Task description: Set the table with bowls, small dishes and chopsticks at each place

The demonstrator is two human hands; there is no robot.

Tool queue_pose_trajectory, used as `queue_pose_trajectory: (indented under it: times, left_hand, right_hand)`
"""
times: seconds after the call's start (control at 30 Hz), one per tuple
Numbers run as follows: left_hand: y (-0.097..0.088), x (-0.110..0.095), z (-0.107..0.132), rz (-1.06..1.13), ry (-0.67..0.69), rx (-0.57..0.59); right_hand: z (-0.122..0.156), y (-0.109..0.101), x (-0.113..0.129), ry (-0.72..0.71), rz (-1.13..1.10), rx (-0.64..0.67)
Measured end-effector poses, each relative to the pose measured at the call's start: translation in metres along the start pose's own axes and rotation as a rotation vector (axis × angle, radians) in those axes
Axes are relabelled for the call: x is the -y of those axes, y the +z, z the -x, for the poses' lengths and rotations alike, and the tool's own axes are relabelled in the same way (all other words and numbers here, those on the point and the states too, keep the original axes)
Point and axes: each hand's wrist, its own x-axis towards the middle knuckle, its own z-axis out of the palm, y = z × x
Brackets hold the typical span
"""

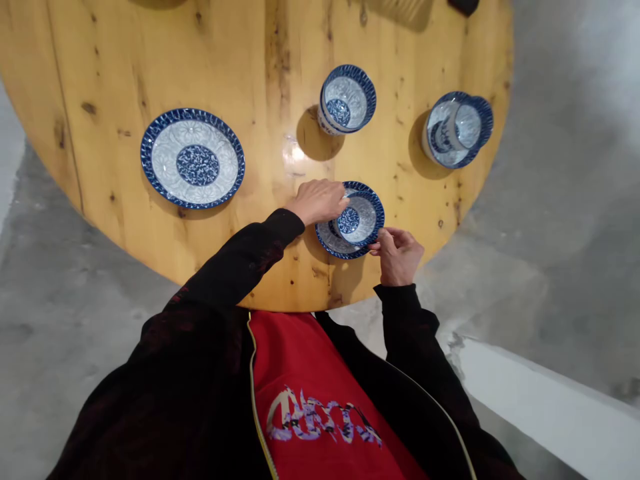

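We see the upper dish [356, 220], blue-rimmed and patterned, over the lower dish [331, 245] near the table's close edge; we cannot tell whether the two touch. The left hand [320, 201] pinches the upper dish's rim at upper left. The right hand [401, 255] grasps the same rim at lower right, its fingers bent; we cannot tell whether they also meet the lower dish. Beyond, we note a deep bowl [345, 100]; to the right, a wide bowl [440, 143] with a tilted small cup [467, 127] in it; to the left, a large plate [197, 165]. All stand on the round wooden table [270, 260].
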Motion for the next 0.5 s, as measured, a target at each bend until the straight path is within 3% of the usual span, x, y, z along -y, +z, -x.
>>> queue_pose_trajectory:
  times: [0.5]
  left_hand:
    - [0.0027, 0.0001, -0.0008, 0.045, 0.019, 0.011]
  right_hand:
    - [0.0012, -0.0024, -0.0084, -0.016, -0.022, 0.025]
